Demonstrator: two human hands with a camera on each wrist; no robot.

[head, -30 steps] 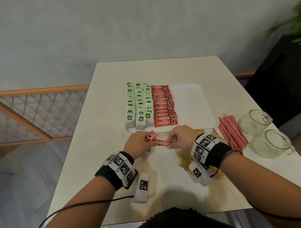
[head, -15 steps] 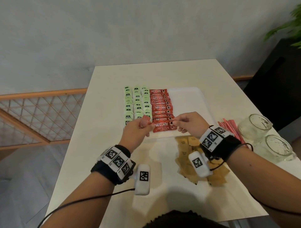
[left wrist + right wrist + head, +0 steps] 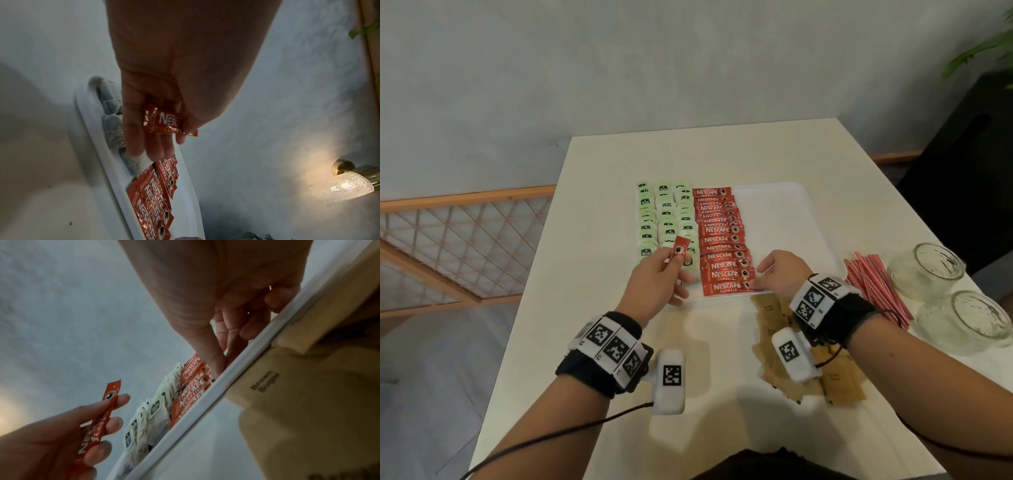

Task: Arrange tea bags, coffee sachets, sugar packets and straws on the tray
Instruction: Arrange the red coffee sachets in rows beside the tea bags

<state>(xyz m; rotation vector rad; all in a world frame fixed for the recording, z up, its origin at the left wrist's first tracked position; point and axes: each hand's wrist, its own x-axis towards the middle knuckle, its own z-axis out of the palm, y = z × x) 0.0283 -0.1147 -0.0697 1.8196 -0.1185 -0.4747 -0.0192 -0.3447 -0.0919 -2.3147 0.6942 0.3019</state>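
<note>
Right hand: thumb and fingertips together on nearest coffee sachet, at near edge of tray. Left hand: clamped on spare sachet, above tea bags. Best to square the nearest one first, then lay the spare flat, parallel.

Dim wrist views, glaring wall lamp, blurred edges

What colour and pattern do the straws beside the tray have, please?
The straws are red with thin white stripes, best seen in the head view.
</note>
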